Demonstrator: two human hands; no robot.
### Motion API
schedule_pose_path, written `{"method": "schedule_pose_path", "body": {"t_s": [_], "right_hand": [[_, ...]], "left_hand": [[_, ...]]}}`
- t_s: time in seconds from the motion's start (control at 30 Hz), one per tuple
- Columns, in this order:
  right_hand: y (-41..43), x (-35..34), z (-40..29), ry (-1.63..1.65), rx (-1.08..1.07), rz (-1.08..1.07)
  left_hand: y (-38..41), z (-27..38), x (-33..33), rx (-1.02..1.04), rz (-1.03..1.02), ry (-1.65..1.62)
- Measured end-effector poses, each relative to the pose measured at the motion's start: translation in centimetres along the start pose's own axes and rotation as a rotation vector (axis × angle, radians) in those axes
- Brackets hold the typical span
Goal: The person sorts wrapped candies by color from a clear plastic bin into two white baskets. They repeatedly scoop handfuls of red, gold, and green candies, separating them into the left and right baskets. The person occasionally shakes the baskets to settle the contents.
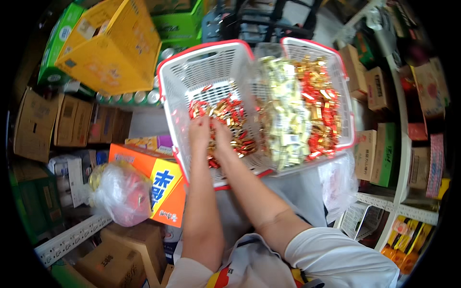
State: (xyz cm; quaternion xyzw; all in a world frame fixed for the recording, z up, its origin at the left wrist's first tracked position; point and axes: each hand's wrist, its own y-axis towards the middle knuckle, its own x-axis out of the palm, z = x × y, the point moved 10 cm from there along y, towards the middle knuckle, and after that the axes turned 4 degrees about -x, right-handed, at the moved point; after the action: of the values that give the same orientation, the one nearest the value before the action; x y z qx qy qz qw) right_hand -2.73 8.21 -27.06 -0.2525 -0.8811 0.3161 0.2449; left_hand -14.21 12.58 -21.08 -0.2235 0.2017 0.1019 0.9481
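Note:
Both my hands reach down into a white slatted plastic basket [177, 97] with a red rim. Loose red and gold wrapped sweets [236, 115] cover part of its bottom. My left hand [199, 126] and my right hand [222, 134] are side by side, low among these sweets. The fingertips are blurred and partly hidden, so whether they grip any sweets is unclear. Right beside it, a second white basket [317, 44] holds pale green wrapped pieces [286, 118] on its left and more red and gold sweets [320, 104] on its right.
An open yellow carton [119, 54] stands at the upper left above several cans [140, 96]. Left of the basket are an orange box [169, 194] and a plastic-wrapped bundle [122, 194]. Shelving with a white metal upright [402, 154] and boxes lines the right. Clear plastic [336, 187] hangs below the second basket.

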Motion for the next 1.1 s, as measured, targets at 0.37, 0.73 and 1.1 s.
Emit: {"method": "schedule_pose_path", "body": {"t_s": [0.37,0.73,1.1], "right_hand": [[-16.1,8.4,-24.2,0.352,-0.404,-0.438],[-4.9,-10.2,-39.3,0.015,-0.731,-0.161],[0.2,-9.6,-40.7,-0.411,-0.647,-0.278]], "left_hand": [[-12.6,27.5,-9.7,0.576,0.290,-0.075],[-12.5,31.3,15.2,0.453,-0.039,-0.576],[-6.7,26.2,23.2,0.056,-0.439,-0.927]]}}
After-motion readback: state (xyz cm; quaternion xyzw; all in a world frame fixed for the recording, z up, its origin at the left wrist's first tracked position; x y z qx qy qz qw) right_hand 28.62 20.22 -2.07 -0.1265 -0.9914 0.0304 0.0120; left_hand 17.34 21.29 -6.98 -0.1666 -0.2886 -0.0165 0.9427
